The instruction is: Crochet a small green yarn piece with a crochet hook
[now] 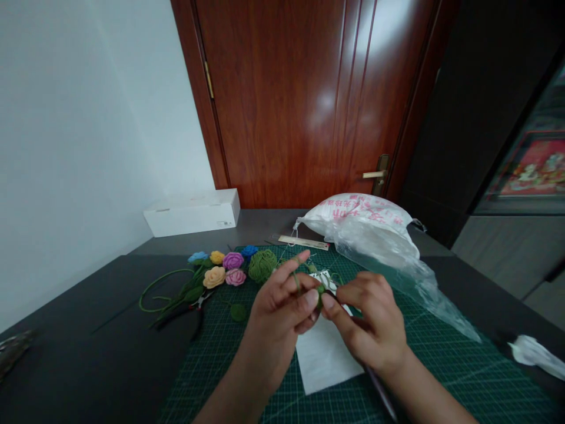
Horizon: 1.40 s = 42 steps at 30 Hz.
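Thumb and fingers of my left hand (286, 303) pinch a small green crochet piece (321, 290), and a strand of green yarn runs over the raised index finger. My right hand (373, 321) grips a crochet hook (378, 388); its dark shaft meets the piece and its long handle sticks out below the palm. Both hands meet above a white sheet of paper (329, 362) on a green cutting mat (220, 359). Just left of them sits a ball of green yarn (262, 266). The hook's tip is hidden at the piece.
Several crocheted flowers (232, 261) with green stems lie at the left, beside pliers (194, 309) and a green leaf (238, 312). Behind are a ruler (303, 242), a white box (192, 212) and a white sack (364, 212) with clear plastic (397, 268) trailing right.
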### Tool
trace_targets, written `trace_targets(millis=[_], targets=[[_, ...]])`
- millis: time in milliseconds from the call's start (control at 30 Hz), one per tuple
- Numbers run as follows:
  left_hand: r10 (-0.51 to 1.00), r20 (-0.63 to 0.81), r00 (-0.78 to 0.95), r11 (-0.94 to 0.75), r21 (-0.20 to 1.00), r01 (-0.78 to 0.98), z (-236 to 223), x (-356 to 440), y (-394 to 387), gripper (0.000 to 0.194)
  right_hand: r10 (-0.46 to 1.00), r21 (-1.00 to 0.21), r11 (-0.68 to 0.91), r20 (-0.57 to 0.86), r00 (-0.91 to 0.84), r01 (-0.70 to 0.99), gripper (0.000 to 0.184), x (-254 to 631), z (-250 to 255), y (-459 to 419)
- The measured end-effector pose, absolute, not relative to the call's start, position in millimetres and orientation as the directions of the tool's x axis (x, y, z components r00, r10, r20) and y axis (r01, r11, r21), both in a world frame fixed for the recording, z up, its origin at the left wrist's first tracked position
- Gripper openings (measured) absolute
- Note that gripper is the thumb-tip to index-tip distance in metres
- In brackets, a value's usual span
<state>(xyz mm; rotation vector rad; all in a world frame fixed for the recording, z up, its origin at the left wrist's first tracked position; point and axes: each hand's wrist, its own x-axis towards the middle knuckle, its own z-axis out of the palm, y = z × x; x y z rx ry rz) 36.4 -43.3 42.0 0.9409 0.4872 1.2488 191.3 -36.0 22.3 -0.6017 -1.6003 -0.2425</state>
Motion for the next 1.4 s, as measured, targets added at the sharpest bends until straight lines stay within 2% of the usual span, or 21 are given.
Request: trace_targets(millis=[67, 133, 200, 267, 367, 567, 667, 733, 800, 933, 1033, 1133, 1300, 1400], targets=[[0.938, 0.073, 0.339, 0.165, 0.766, -0.621, 44, 37, -45, 0.060, 0.212, -0.191, 0.894, 0.977, -0.007, 0.406, 0.016, 190, 20, -35], [0.928, 0.081, 0.362, 0.191, 0.732, -0.654, 45, 37, -45, 0.062, 0.303, -0.312, 0.927, 0.950, 0.073, 0.210, 0.013, 186, 18, -34], [0.915, 0.144, 0.376, 0.167, 0.713, -0.680, 46, 36, -43, 0.065, 0.461, -0.464, 0.885, 0.870, 0.175, -0.030, 0.010, 182, 15, -35], [0.899, 0.203, 0.389, 0.143, 0.703, -0.697, 46, 33, -41, 0.065, 0.603, -0.559, 0.797, 0.762, 0.238, -0.229, 0.010, 179, 15, -36], [0.880, 0.232, 0.415, 0.147, 0.697, -0.702, 45, 30, -38, 0.061, 0.719, -0.593, 0.680, 0.655, 0.233, -0.431, 0.014, 178, 19, -37], [0.861, 0.262, 0.435, 0.124, 0.722, -0.681, 44, 29, -36, 0.051, 0.906, -0.616, 0.305, 0.423, 0.021, -0.726, 0.023, 177, 30, -37], [0.879, 0.329, 0.345, -0.051, 0.785, -0.617, 40, 31, -33, 0.050, 0.942, -0.630, 0.175, 0.331, -0.058, -0.757, 0.024, 174, 32, -37], [0.879, 0.391, 0.272, -0.186, 0.808, -0.559, 38, 32, -31, 0.054, 0.942, -0.661, 0.182, 0.329, -0.063, -0.728, 0.021, 173, 31, -36], [0.879, 0.424, 0.219, -0.277, 0.827, -0.489, 36, 33, -31, 0.058, 0.921, -0.697, 0.289, 0.390, -0.008, -0.657, 0.014, 172, 30, -35], [0.862, 0.479, 0.164, -0.396, 0.840, -0.370, 36, 35, -36, 0.062, 0.841, -0.717, 0.514, 0.530, 0.112, -0.471, 0.011, 173, 27, -34], [0.859, 0.488, 0.153, -0.421, 0.845, -0.331, 36, 37, -38, 0.064, 0.851, -0.736, 0.503, 0.513, 0.111, -0.453, 0.007, 173, 24, -34], [0.847, 0.509, 0.153, -0.440, 0.833, -0.336, 34, 39, -39, 0.063, 0.891, -0.748, 0.426, 0.445, 0.092, -0.509, 0.012, 172, 21, -35], [0.853, 0.452, 0.260, -0.335, 0.857, -0.391, 35, 35, -36, 0.064, 0.922, -0.733, 0.346, 0.380, 0.069, -0.586, 0.019, 172, 22, -35], [0.860, 0.409, 0.306, -0.259, 0.866, -0.428, 37, 32, -35, 0.050, 0.923, -0.703, 0.332, 0.380, 0.062, -0.630, 0.020, 175, 26, -33]])
